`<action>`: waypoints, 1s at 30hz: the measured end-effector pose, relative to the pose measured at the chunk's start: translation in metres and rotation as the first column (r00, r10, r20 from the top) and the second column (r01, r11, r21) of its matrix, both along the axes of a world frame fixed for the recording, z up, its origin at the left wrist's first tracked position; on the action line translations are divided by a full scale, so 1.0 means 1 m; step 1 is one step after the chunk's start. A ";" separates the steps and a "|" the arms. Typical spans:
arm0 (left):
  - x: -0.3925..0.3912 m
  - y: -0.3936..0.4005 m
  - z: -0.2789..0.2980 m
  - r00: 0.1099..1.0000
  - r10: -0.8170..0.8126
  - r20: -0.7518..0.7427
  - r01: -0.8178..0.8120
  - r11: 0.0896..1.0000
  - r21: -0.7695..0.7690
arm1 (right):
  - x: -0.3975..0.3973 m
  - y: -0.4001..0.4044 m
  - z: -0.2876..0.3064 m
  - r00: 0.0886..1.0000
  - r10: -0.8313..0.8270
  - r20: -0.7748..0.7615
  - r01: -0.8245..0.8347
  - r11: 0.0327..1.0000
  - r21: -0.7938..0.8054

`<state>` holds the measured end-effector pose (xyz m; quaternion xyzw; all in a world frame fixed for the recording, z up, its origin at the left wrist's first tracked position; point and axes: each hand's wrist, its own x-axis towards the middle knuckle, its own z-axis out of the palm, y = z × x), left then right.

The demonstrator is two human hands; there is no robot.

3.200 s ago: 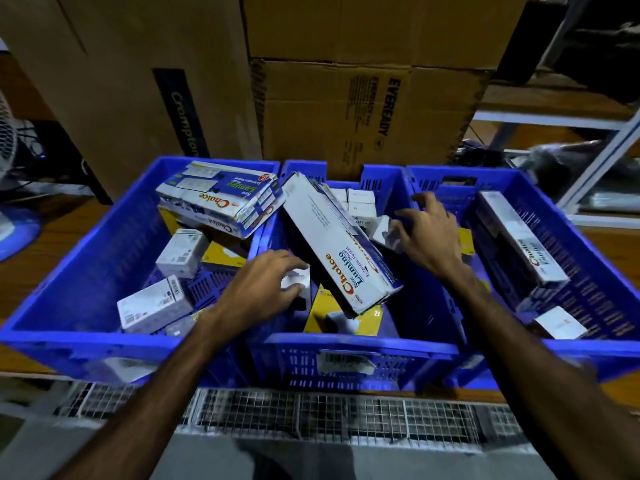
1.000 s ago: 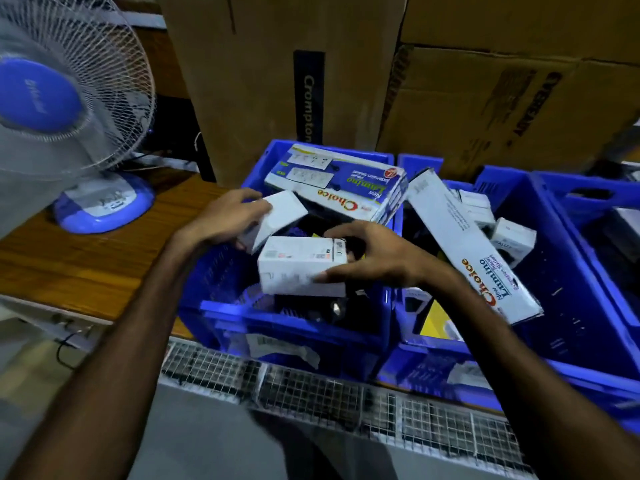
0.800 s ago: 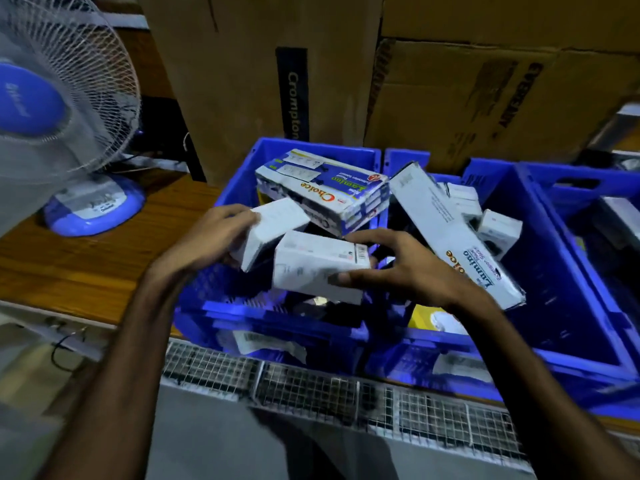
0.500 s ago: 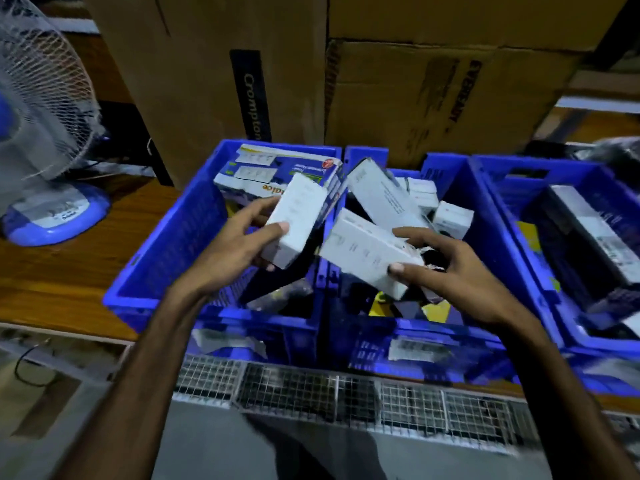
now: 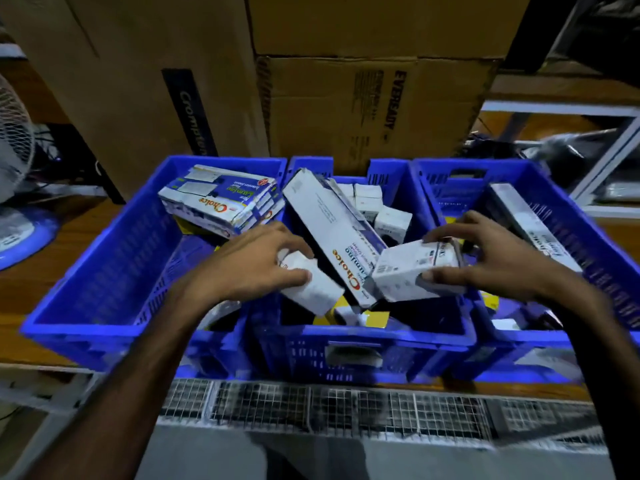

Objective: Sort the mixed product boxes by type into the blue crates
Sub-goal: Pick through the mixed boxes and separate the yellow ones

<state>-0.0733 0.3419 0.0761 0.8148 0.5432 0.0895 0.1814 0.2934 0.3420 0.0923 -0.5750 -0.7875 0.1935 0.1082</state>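
Three blue crates stand side by side: a left crate (image 5: 104,258), a middle crate (image 5: 360,341) and a right crate (image 5: 588,230). My left hand (image 5: 249,265) grips a small white box (image 5: 311,289) over the middle crate's left side. My right hand (image 5: 495,261) holds another white box (image 5: 412,268) above the middle crate's right side. A long white "Choice" box (image 5: 332,230) leans tilted in the middle crate between the two. A stack of blue-and-white "Choice" boxes (image 5: 221,199) lies in the left crate. Small white boxes (image 5: 377,206) sit at the back of the middle crate.
Large cardboard cartons (image 5: 363,109) stand right behind the crates. A table fan (image 5: 14,188) sits on the wooden table (image 5: 41,271) at the far left. A long white box (image 5: 533,223) lies in the right crate. A wire mesh rack (image 5: 329,403) runs along the front edge.
Both hands have carried their white boxes from over the left crate rightward to the middle crate and lowered them. The view has swung right, so the fan has slid to the left edge.
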 end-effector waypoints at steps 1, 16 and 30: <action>0.006 0.004 0.000 0.994 -0.046 -0.097 0.043 0.999 -0.026 | 0.000 0.007 0.009 0.995 0.065 0.072 -0.062 0.997 -0.054; 0.060 0.030 -0.085 0.815 -0.104 -0.570 0.095 0.994 -0.045 | -0.074 0.071 -0.057 0.519 0.493 0.698 -0.388 0.864 -0.321; 0.067 0.023 -0.100 0.942 0.107 -0.317 -0.093 0.994 0.060 | -0.056 0.016 -0.099 0.712 0.206 0.671 -0.211 0.975 -0.075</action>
